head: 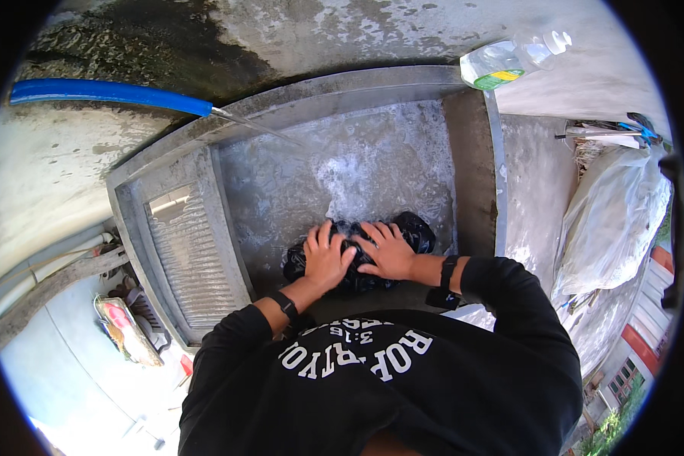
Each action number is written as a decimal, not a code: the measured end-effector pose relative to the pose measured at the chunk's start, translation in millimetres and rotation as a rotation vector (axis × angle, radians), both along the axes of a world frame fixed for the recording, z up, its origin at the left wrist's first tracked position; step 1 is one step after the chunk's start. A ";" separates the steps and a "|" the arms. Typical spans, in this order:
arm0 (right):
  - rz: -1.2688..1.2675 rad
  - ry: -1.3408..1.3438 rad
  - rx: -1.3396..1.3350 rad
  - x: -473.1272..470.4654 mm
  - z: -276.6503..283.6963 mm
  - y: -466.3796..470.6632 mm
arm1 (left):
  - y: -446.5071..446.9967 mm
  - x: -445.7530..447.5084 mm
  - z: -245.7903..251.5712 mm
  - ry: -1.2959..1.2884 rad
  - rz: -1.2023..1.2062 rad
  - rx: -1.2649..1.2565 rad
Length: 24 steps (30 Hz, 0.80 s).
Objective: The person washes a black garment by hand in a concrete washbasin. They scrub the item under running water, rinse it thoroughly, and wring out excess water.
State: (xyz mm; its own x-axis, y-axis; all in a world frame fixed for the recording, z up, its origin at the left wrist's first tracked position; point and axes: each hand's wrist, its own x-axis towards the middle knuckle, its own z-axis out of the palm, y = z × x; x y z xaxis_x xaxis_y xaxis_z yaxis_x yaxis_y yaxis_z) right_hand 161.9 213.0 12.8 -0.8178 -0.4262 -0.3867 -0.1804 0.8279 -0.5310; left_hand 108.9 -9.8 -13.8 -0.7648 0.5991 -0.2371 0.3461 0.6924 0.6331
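Note:
A bunched, wet black cloth [419, 231] lies in water at the near side of a concrete wash basin [473, 188]. My left hand [323, 259] rests palm down on its left part, fingers spread. To the right, my right hand [387, 253] presses on the same cloth, its fingers also apart. The two thumbs point towards each other with a small gap between them. Pale suds [342, 176] float just beyond the hands. From a blue hose [114, 97] at upper left, a thin stream of water [256, 125] runs into the basin.
A ribbed washboard section [196, 262] adjoins the basin's left side. On the far right corner of the rim stands a clear plastic bottle [493, 61]. Further right is a large translucent plastic sack [615, 211]. A wooden pole [57, 293] juts in at left.

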 end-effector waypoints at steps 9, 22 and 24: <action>0.270 -0.078 -0.037 -51.1 -84.0 26.3 | 29.5 -60.3 -32.5 -0.238 -0.288 -0.247; 0.351 -0.012 0.123 12.9 -15.2 6.9 | 14.8 18.1 -9.6 0.236 -0.355 -0.169; 0.356 0.049 0.091 -10.6 -42.0 18.2 | 25.8 -10.3 -27.9 0.185 -0.342 -0.175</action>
State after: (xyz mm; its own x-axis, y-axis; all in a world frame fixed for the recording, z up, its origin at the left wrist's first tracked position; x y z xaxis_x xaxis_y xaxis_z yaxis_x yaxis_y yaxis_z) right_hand 151.3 231.2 -29.2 -0.6428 -0.6530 -0.4005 -0.4889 0.7522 -0.4418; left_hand 98.6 15.9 -41.8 -0.5683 0.7885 -0.2351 0.6709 0.6095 0.4223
